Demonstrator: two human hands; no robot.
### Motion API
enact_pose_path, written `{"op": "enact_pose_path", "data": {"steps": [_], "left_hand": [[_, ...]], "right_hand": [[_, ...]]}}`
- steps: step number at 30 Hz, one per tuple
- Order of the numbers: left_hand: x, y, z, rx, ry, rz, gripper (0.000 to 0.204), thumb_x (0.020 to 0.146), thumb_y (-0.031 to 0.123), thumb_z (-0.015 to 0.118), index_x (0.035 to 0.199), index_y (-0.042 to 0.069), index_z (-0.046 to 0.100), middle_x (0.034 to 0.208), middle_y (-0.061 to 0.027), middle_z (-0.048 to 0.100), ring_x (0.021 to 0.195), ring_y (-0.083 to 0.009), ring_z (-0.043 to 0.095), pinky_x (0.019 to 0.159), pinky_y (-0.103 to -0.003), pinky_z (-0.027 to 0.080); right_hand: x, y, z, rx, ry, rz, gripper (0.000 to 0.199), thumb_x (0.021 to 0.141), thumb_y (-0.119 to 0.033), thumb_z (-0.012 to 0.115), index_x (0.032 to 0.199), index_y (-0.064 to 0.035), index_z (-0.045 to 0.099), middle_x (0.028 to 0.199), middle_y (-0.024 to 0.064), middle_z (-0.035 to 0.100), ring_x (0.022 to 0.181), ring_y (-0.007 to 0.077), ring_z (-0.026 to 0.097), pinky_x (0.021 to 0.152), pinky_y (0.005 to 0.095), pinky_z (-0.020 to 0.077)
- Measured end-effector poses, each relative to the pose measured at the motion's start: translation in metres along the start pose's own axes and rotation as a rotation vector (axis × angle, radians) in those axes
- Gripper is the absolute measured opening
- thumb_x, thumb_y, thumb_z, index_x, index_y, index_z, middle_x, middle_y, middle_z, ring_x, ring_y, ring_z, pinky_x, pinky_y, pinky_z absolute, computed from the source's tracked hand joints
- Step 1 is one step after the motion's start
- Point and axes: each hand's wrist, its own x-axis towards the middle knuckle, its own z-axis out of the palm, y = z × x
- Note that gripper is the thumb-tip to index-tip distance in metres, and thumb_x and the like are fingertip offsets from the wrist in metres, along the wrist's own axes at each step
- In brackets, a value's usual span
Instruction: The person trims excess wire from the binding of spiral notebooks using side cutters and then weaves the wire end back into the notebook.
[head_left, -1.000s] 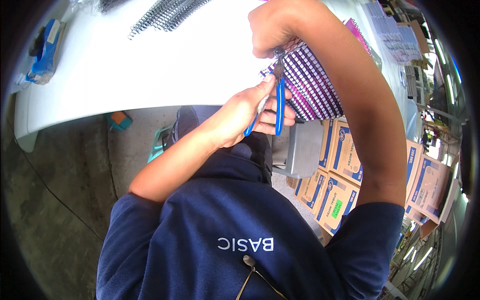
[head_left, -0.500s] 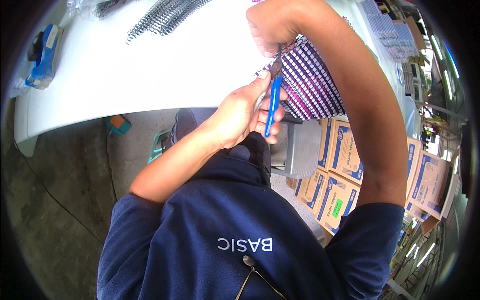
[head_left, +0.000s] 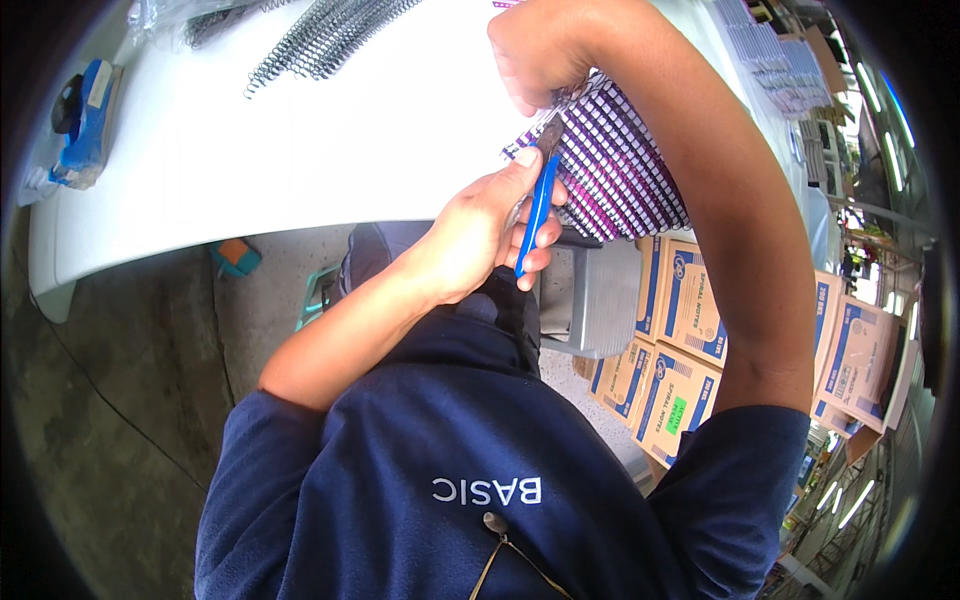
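My left hand [head_left: 490,225] is closed round a pair of blue-handled cutting pliers [head_left: 537,215]. The pliers' dark jaws point away from me, beside the upper left corner of a stack of spiral-bound notebooks [head_left: 625,160]. Black coils run in rows along the stack, with purple and white showing between them. My right hand [head_left: 535,65] reaches round the far side, its fingers curled down at the coil ends just beyond the jaws. What those fingers pinch is hidden. The stack lies at the right of the white table [head_left: 330,150].
Loose black spiral coils [head_left: 330,45] lie at the far side of the table. A blue tape dispenser [head_left: 88,125] sits at its left end. More stacked notebooks [head_left: 770,60] stand far right. Cardboard boxes [head_left: 690,300] and a grey plastic bin [head_left: 605,300] are below the table's right side.
The pliers have drawn slightly toward me and left, and their jaws are now a little apart from my right fingers. My right hand has barely shifted.
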Motion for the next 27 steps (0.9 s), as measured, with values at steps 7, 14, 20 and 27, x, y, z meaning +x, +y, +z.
{"op": "enact_pose_path", "data": {"steps": [7, 14, 20, 27], "left_hand": [[0.003, 0.001, 0.011, -0.020, -0.073, 0.024, 0.061, 0.099, 0.052, 0.024, 0.120, 0.000, 0.047, 0.103, -0.0190, 0.061, 0.101, -0.0298, 0.062, 0.083, -0.040, 0.051], [0.004, 0.001, 0.010, 0.003, 0.003, 0.060, 0.055, 0.099, 0.051, 0.026, 0.107, 0.001, 0.047, 0.077, -0.0087, 0.052, 0.062, -0.0191, 0.054, 0.054, -0.033, 0.050], [0.003, 0.004, 0.017, 0.052, -0.090, 0.035, 0.061, 0.099, 0.051, 0.022, 0.124, 0.000, 0.044, 0.104, -0.0178, 0.062, 0.104, -0.0312, 0.061, 0.084, -0.037, 0.050], [0.003, 0.004, 0.009, 0.059, -0.057, 0.066, 0.056, 0.099, 0.050, 0.026, 0.114, 0.001, 0.048, 0.084, -0.0127, 0.059, 0.077, -0.0236, 0.064, 0.064, -0.034, 0.054]], "right_hand": [[-0.024, -0.006, -0.012, 0.113, -0.046, 0.060, 0.024, 0.065, -0.014, 0.064, 0.082, 0.0019, 0.070, 0.082, 0.0181, 0.067, 0.075, 0.0282, 0.063, 0.068, 0.0373, 0.0491], [-0.013, 0.004, -0.001, 0.034, 0.063, -0.015, 0.019, 0.064, -0.011, 0.067, 0.078, 0.0012, 0.070, 0.080, 0.0176, 0.067, 0.072, 0.0276, 0.063, 0.065, 0.0382, 0.0477], [-0.012, 0.018, -0.002, 0.100, -0.014, -0.192, 0.015, 0.064, -0.009, 0.067, 0.077, -0.0018, 0.071, 0.076, 0.0172, 0.067, 0.069, 0.0284, 0.063, 0.063, 0.0395, 0.0471], [-0.022, 0.011, -0.001, 0.067, 0.108, -0.129, 0.014, 0.065, -0.009, 0.066, 0.076, -0.0013, 0.071, 0.074, 0.0170, 0.067, 0.068, 0.0278, 0.062, 0.062, 0.0396, 0.0471]]}}
